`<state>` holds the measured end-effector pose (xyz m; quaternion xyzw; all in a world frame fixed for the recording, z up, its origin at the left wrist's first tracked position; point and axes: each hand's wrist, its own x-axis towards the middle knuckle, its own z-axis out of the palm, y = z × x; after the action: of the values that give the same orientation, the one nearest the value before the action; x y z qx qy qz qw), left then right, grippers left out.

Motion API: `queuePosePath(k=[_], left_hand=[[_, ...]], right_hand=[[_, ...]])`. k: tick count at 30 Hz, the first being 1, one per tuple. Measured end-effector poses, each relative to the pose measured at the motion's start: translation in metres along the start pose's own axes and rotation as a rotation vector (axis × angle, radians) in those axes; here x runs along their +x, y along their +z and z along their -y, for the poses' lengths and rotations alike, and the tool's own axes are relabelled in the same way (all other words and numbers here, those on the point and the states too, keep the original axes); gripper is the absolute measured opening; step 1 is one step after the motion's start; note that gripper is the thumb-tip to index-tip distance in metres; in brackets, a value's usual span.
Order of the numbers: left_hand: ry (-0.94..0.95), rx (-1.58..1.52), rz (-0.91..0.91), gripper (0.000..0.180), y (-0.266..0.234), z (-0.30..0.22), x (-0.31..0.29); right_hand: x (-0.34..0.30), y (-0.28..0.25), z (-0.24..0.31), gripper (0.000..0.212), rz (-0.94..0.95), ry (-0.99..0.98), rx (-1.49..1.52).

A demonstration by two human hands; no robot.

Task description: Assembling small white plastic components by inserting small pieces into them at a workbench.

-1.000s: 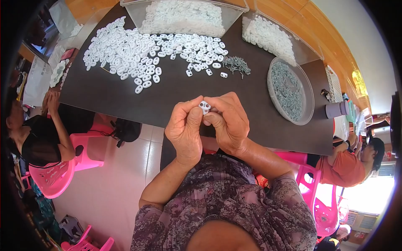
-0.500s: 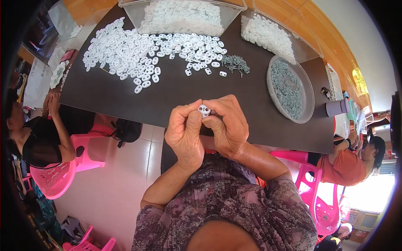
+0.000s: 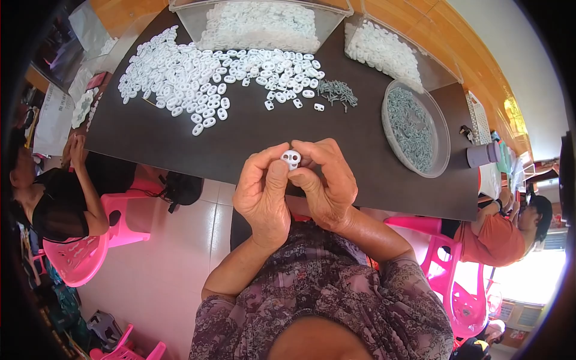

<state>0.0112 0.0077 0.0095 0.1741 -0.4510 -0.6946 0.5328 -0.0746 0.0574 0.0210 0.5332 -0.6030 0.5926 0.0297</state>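
Note:
Between my fingertips, above the near edge of the table, is a small white plastic piece with two round holes. My left hand pinches it from the left with thumb and index finger. From the other side my right hand closes thumb and index finger on it. Fingers cover its edges, and whether a second part is joined to it I cannot tell. Beyond my hands lie a pile of white two-holed oval pieces, a group of smaller white pieces and a little heap of grey-green screws or pins.
A round clear tray of grey-green screws or pins sits at right on the dark table. Two clear bins with white pieces stand at the back. A lidded cup is at the right edge. People sit at both sides on pink chairs.
The white piece has turned slightly between my fingers, so its two holes face up more plainly. My hands stay in nearly the same place.

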Motion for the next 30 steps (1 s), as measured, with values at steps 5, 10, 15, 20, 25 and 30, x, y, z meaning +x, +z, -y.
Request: queuePosePath(k=[5, 10, 15, 20, 25, 30], left_hand=[[0.031, 0.112, -0.012, 0.020, 0.000, 0.000, 0.000], [0.081, 0.085, 0.004, 0.019, -0.003, 0.005, -0.005], [0.160, 0.156, -0.002, 0.019, -0.002, 0.006, -0.006], [0.202, 0.253, -0.011, 0.019, -0.002, 0.008, -0.007], [0.242, 0.316, -0.043, 0.019, 0.000, 0.012, -0.007], [0.250, 0.382, -0.013, 0.018, 0.000, 0.014, -0.004]], right_hand=[[-0.001, 0.001, -0.002, 0.030, 0.010, -0.094, -0.041], [-0.003, 0.007, -0.005, 0.026, -0.012, -0.111, -0.022], [-0.005, 0.010, -0.006, 0.022, -0.050, -0.149, -0.031], [-0.007, 0.013, -0.014, 0.023, -0.076, -0.215, -0.047], [-0.007, 0.016, -0.015, 0.022, -0.102, -0.226, -0.041], [-0.012, 0.014, -0.018, 0.022, -0.106, -0.204, -0.050]])
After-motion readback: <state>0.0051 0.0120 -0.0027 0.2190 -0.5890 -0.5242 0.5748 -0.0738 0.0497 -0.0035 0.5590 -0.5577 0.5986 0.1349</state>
